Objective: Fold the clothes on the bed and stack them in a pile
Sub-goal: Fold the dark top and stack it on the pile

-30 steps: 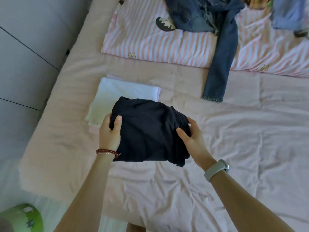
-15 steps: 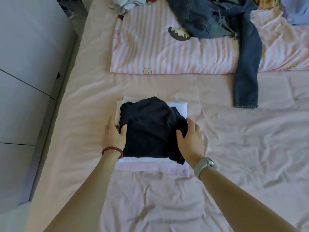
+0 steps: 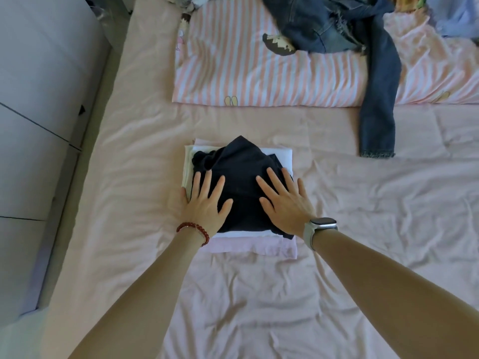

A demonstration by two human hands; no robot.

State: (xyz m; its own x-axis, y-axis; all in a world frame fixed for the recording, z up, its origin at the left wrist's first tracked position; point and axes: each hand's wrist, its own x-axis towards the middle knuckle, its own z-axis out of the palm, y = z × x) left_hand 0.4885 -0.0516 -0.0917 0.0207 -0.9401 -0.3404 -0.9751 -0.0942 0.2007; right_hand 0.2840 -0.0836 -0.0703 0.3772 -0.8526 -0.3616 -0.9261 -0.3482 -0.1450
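A folded dark navy garment [image 3: 239,174] lies on top of a pile of folded white and pale pink clothes [image 3: 254,246] in the middle of the pink bed [image 3: 145,141]. My left hand [image 3: 206,203] lies flat on the garment's left side, fingers spread. My right hand [image 3: 283,203] presses flat on its right side, fingers straight. A denim jacket [image 3: 337,24] sprawls unfolded at the far right, one sleeve [image 3: 378,120] hanging down over the sheet.
A pink-and-white striped quilt [image 3: 259,71] covers the far part of the bed. More loose clothes [image 3: 456,16] lie at the top right corner. A grey cabinet [image 3: 39,99] runs along the bed's left edge.
The dark garment was carried left and set down on the pile. Both hands have let go of its sides and now lie flat on top of it.
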